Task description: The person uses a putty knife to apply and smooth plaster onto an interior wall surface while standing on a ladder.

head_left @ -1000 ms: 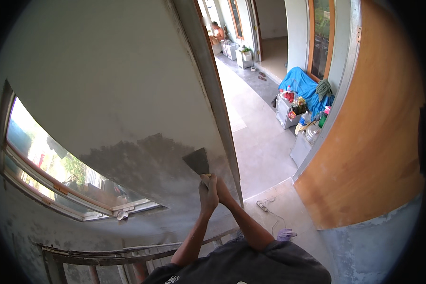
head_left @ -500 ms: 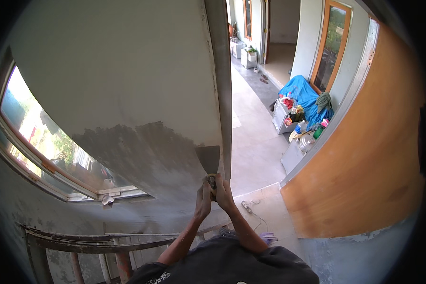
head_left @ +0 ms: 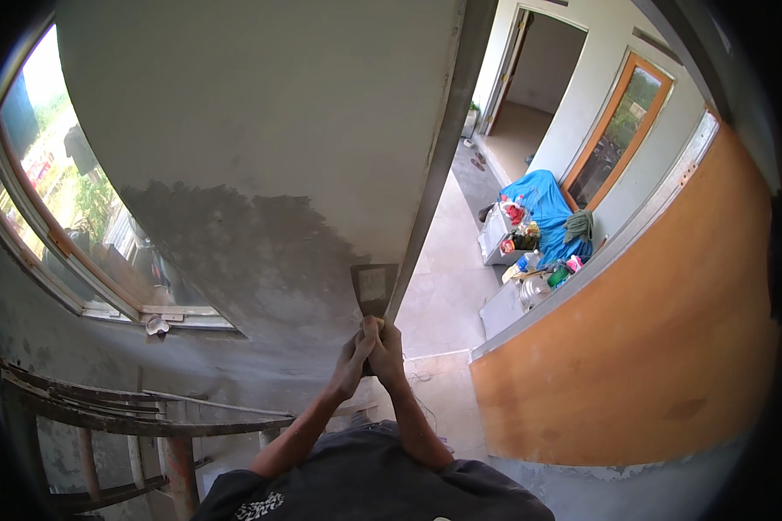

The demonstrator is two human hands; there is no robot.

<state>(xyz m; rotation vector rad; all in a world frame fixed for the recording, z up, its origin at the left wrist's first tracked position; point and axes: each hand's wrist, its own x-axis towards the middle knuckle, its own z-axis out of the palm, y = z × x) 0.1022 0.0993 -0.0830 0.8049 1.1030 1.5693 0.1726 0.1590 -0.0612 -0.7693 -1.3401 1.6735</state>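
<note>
Both hands are wrapped around the handle of a wide putty knife point(head_left: 374, 288). My left hand point(head_left: 350, 360) grips from the left and my right hand point(head_left: 387, 354) from the right, with the thumbs crossed together near the blade. Most of the handle is hidden by the fingers. The blade points up along the wall point(head_left: 261, 95), close to its right edge, and a pale smear shows on its face. Whether the blade touches the wall is hard to tell. To its left spreads a dark grey patch point(head_left: 252, 239) with a ragged upper edge.
A wooden ladder-like frame point(head_left: 148, 423) stands at the lower left, below a window point(head_left: 104, 234). Right of the wall's edge lies a tiled floor point(head_left: 434, 286). Beyond are a blue cover point(head_left: 543, 204), cluttered white boxes point(head_left: 502, 314) and an orange panel point(head_left: 634, 321).
My view has turned, so the wall edge now leans. My thumbs have come together over the handle. The blade now shows a pale smear where it looked plain dark.
</note>
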